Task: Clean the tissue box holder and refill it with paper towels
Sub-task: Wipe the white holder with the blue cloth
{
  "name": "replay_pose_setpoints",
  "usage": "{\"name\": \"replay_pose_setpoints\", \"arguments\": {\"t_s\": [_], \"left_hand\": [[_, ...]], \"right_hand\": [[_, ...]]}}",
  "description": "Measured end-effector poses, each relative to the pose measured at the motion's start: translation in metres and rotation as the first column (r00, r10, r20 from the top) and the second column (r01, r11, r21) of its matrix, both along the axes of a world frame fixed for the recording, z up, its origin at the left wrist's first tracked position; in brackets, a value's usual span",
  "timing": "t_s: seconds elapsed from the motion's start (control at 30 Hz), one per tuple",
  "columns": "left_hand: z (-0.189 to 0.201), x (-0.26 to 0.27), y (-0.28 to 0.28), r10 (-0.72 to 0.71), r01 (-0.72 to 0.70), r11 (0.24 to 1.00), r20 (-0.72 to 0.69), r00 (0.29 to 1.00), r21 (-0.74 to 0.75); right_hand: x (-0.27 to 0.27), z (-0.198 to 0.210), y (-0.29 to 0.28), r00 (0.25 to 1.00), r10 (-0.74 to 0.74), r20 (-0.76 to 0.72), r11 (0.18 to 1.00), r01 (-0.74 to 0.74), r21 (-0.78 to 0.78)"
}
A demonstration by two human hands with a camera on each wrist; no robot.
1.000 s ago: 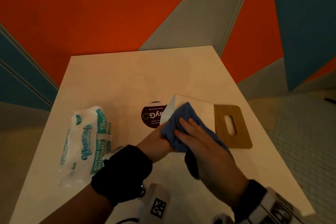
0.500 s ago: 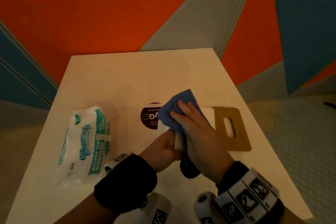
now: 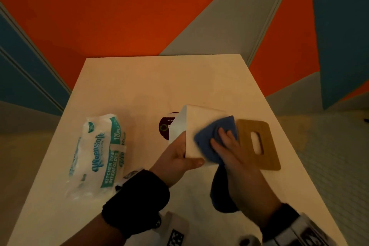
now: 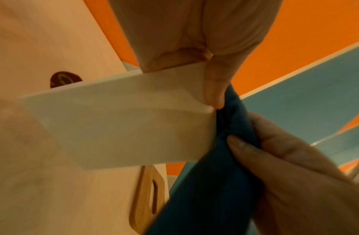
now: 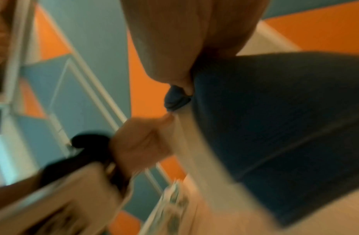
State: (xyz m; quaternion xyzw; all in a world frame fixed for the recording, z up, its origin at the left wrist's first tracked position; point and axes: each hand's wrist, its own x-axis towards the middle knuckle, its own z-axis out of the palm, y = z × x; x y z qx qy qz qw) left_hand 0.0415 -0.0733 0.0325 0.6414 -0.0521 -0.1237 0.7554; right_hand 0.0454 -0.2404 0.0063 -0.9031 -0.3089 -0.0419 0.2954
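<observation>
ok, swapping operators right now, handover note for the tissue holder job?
Left hand grips the white tissue box holder, tilted above the table.
Right hand holds the blue cloth, pressing it on the holder's side.
Wooden slotted lid lies on the table right of the holder; Kleensoft paper towel pack lies to the left.
Done: lid off, wiping under way.
Left: finish wiping, load towels, refit lid.

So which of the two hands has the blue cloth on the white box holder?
The right hand, holding the blue cloth against the white box holder; the left hand has no cloth and only grips that holder's near corner.
</observation>
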Motion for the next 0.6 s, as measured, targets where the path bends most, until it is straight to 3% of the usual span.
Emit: {"name": "replay_pose_setpoints", "arguments": {"t_s": [0.13,0.2,0.3,0.37,0.4,0.5,0.6], "left_hand": [[0.004,0.002,-0.001,-0.064,0.064,0.998,0.001,0.998,0.029],[0.009,0.004,-0.003,-0.087,0.087,0.995,-0.002,0.996,0.048],[0.011,0.007,-0.003,-0.033,0.033,0.999,0.020,0.999,-0.003],[0.010,0.008,0.000,0.028,-0.028,1.000,0.029,0.999,-0.010],[0.009,0.009,0.001,0.045,-0.044,0.999,0.034,0.998,-0.013],[0.009,0.008,0.004,0.048,-0.049,0.999,0.059,0.997,0.021],[0.006,0.008,0.004,0.053,-0.053,0.999,0.039,0.998,0.010]], "right_hand": [[0.004,0.012,0.011,0.987,0.162,-0.005,0.986,-0.162,0.030],[0.026,0.027,0.016,0.993,0.105,0.059,0.994,-0.107,0.023],[0.051,0.043,0.005,0.991,-0.041,-0.129,0.997,0.049,0.060],[0.044,0.040,-0.007,0.993,-0.097,-0.073,0.989,0.104,0.106],[0.034,0.032,-0.010,0.997,-0.073,-0.019,0.991,0.075,0.114],[-0.002,0.011,-0.002,0.997,0.057,-0.059,0.995,-0.052,0.079],[0.000,0.015,0.010,0.995,0.089,0.042,0.994,-0.092,0.063]]}}
